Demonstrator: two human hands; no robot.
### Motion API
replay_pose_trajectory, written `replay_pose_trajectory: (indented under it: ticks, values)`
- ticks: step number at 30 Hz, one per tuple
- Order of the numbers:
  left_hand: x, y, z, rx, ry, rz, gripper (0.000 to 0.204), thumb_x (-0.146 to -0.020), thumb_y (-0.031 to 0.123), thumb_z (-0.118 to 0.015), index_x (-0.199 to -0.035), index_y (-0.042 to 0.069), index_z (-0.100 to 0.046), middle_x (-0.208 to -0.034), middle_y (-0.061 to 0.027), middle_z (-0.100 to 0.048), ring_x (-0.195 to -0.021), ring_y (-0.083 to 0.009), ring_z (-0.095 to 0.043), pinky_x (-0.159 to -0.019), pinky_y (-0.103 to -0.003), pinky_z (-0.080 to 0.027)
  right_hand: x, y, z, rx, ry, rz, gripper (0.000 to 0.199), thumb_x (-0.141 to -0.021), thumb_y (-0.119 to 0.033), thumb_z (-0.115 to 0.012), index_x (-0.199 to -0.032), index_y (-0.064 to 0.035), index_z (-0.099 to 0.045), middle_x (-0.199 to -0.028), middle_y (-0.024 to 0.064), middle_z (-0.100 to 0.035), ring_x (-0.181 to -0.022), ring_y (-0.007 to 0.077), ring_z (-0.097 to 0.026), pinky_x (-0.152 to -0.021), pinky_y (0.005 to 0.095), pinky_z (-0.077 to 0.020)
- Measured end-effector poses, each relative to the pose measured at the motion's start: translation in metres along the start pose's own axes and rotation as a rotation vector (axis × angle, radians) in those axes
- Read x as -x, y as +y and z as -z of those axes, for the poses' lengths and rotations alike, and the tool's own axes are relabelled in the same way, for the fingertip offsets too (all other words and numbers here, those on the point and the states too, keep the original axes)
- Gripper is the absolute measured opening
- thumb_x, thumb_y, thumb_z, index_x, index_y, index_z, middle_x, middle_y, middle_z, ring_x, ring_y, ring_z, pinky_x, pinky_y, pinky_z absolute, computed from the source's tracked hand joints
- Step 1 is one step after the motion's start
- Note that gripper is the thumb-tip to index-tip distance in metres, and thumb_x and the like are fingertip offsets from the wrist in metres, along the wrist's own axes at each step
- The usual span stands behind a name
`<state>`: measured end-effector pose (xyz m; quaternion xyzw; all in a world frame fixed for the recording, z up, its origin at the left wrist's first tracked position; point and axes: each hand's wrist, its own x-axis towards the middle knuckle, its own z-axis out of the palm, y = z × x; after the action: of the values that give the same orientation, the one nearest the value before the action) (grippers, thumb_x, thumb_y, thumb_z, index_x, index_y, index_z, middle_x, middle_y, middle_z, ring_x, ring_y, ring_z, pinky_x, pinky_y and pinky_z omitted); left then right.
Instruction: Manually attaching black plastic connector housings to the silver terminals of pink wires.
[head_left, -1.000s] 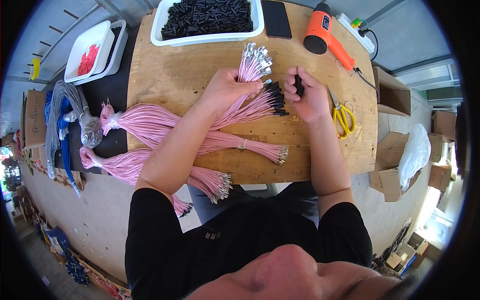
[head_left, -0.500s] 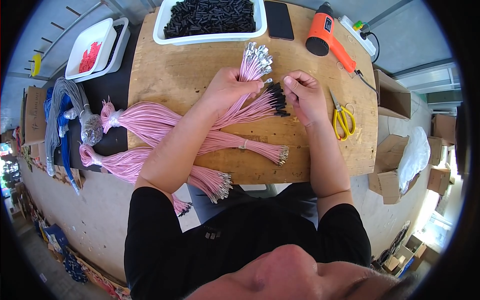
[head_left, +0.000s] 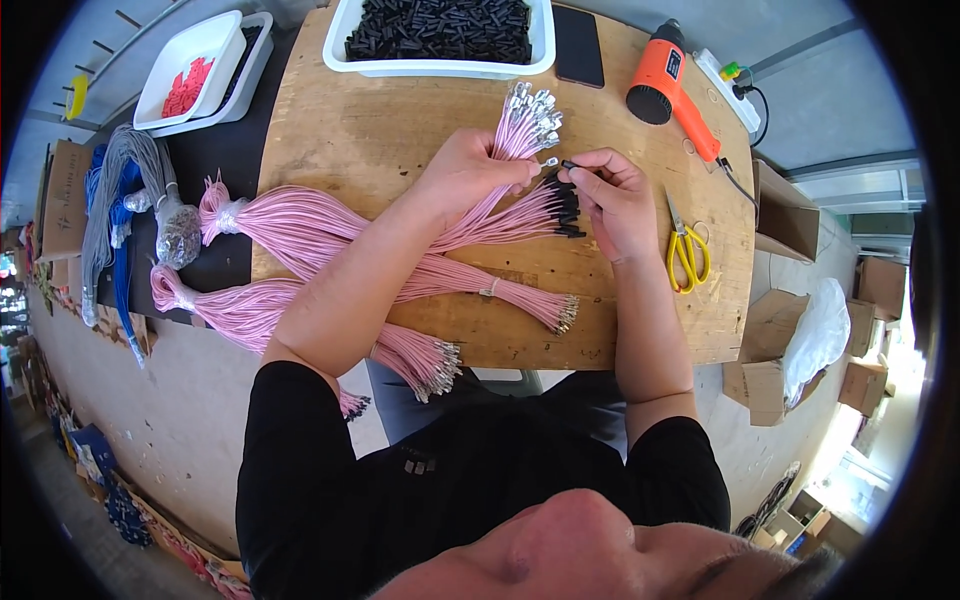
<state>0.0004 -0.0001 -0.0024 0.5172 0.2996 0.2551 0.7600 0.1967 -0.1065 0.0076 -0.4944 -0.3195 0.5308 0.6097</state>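
My left hand [head_left: 472,180] is closed round a bunch of pink wires [head_left: 515,142] with silvery metal terminals fanned upward. One wire's terminal [head_left: 549,162] sticks out to the right from its thumb and fingertip. Facing that terminal, my right hand [head_left: 617,200] pinches a small black sleeve [head_left: 568,165]; a narrow gap seems to separate the two. Just below lie pink wires whose ends carry black sleeves [head_left: 567,208]. Nearer me on the wooden table [head_left: 400,120] rest a tied pink wire bundle [head_left: 530,300] and another bundle [head_left: 420,362] with bare metal ends.
A white tub [head_left: 440,68] of black sleeves stands at the back, beside a dark phone [head_left: 580,48]. An orange heat gun [head_left: 660,85] and yellow-handled scissors [head_left: 688,255] lie right. Left are a white tray [head_left: 225,75] with red pieces and grey wires [head_left: 130,170].
A black sleeve now shows in my right fingertips, close to the protruding terminal; before, none was visible there. The whole view has shifted slightly.
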Motion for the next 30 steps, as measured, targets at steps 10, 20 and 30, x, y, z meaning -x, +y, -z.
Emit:
replay_pose_trajectory:
  ticks: [10,20,30]
  values:
    - [0.0003,0.0009,0.0008,-0.071,-0.003,0.014,0.019,-0.083,0.012,-0.076,-0.092,-0.003,-0.069,-0.082,-0.0072,-0.069,-0.071,-0.0116,-0.063,-0.067,-0.025,-0.05,0.0017,0.0008,-0.0085,0.024,0.028,0.014,0.015,-0.091,0.0,-0.067,-0.106,0.0023,-0.068,-0.09,0.0088,-0.073,-0.058,0.0015,-0.044,-0.05,0.0169,-0.0315]
    - [-0.0013,-0.0027,0.0026,-0.106,-0.033,0.036,0.02,-0.083,0.011,-0.076,-0.095,-0.004,-0.069,-0.085,-0.0075,-0.07,-0.075,-0.0121,-0.064,-0.071,-0.026,-0.051,-0.0004,0.0054,-0.0061,0.021,0.074,0.057,0.015,-0.091,-0.002,-0.068,-0.105,0.003,-0.07,-0.087,0.0086,-0.072,-0.056,0.0024,-0.042,-0.049,0.0179,-0.0304]
    - [0.0015,0.0031,0.0008,-0.149,-0.044,0.024,0.017,-0.083,0.011,-0.077,-0.092,-0.002,-0.07,-0.081,-0.0058,-0.069,-0.072,-0.0103,-0.063,-0.069,-0.024,-0.049,-0.0001,0.0054,-0.0071,0.049,0.073,0.068,0.013,-0.092,-0.003,-0.068,-0.104,0.0028,-0.069,-0.083,0.0063,-0.07,-0.056,0.0024,-0.042,-0.049,0.0179,-0.0312]
